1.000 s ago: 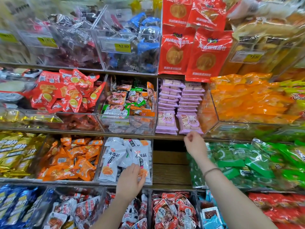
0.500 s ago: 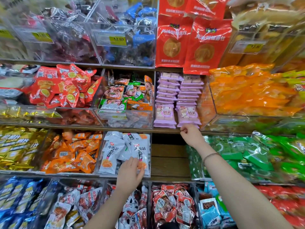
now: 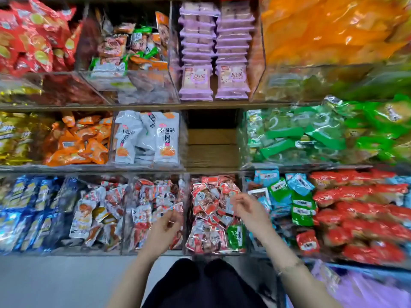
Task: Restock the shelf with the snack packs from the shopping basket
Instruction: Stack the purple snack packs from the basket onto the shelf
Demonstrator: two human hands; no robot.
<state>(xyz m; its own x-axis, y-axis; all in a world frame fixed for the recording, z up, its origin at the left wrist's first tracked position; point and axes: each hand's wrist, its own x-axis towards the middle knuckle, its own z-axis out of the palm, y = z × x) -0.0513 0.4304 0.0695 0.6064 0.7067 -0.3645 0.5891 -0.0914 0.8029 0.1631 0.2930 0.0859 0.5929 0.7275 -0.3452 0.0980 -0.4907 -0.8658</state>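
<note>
nearest, low at the right edge and below the shelf, lies a purple blur under a blue edge. i take it for the snack packs in the shopping basket, too smeared to give a long axis. it sits right of and below both hands, toward the person, so the right hand is nearer and would have to drop back and outward. that hand hangs loosely curled, holding nothing i can see; the left hand likewise. both hover before the red packs of the bottom shelf. beyond, a bare shelf gap, then stacked purple packs above.
</note>
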